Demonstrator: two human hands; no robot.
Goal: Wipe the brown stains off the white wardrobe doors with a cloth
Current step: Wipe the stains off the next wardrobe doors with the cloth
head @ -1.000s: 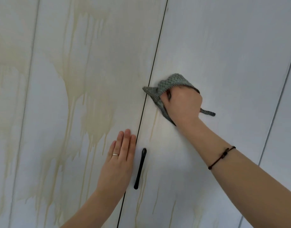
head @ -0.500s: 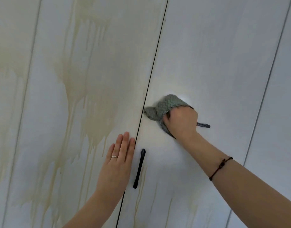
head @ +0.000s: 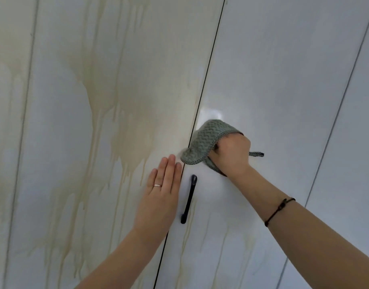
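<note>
White wardrobe doors fill the view. The left door [head: 64,142] carries broad brown stains [head: 121,113] with long drips running down. The right door [head: 273,80] looks mostly white, with faint drips [head: 187,243] low down below the handle. My right hand [head: 231,155] is closed around a grey-green textured cloth [head: 204,140] and presses it on the right door beside the gap between the doors. My left hand [head: 160,195] lies flat on the left door's edge, fingers together, a ring on one finger.
A black bar handle [head: 188,199] is mounted upright on the right door, between my two hands. A dark gap [head: 210,65] separates the doors. Another white panel [head: 356,142] stands further right.
My right hand has slid the cloth down the right door along the gap, close above the handle and my left fingertips. My left hand has stayed flat in place.
</note>
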